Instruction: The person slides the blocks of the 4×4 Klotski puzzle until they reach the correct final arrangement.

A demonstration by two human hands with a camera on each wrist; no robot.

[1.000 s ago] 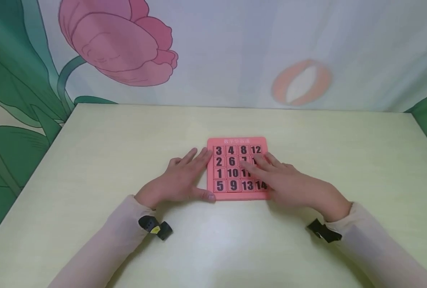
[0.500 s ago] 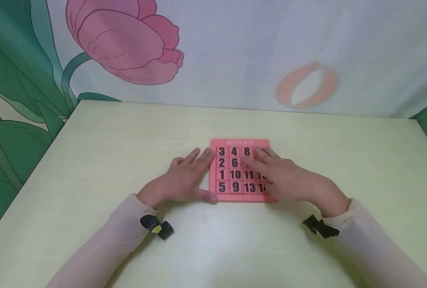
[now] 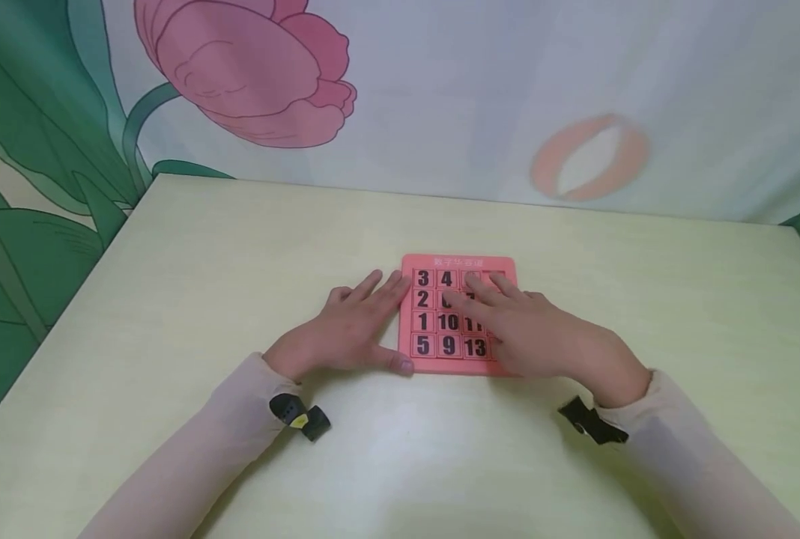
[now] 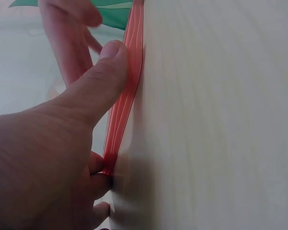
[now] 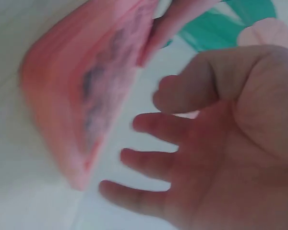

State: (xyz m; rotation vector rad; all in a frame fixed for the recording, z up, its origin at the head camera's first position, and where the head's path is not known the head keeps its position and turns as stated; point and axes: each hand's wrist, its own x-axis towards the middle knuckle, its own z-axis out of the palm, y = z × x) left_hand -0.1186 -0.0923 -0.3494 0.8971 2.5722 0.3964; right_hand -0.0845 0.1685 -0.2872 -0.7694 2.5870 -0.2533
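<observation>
A pink number slide puzzle point(image 3: 454, 365) lies flat on the table, its black-numbered tiles facing up. My left hand point(image 3: 346, 326) holds its left side, the thumb at the near left corner and the fingertips against the left edge farther up. In the left wrist view the thumb presses the puzzle's side point(image 4: 127, 91). Over the puzzle's right half reaches my right hand point(image 3: 541, 333), fingers spread, hiding several tiles. The right wrist view, blurred, shows these fingers apart from the puzzle point(image 5: 57, 91). The top right cell, partly covered, shows no number.
The pale table point(image 3: 238, 247) extends around the puzzle on all sides. Behind it hangs a white cloth point(image 3: 440, 90) printed with a pink flower and green leaves. Black straps with small devices point(image 3: 299, 415) sit on both sleeves.
My right hand has shifted left across the tiles, now covering parts of the 6, 7 and 8. The 12 no longer shows at the top right. My left hand keeps its hold.
</observation>
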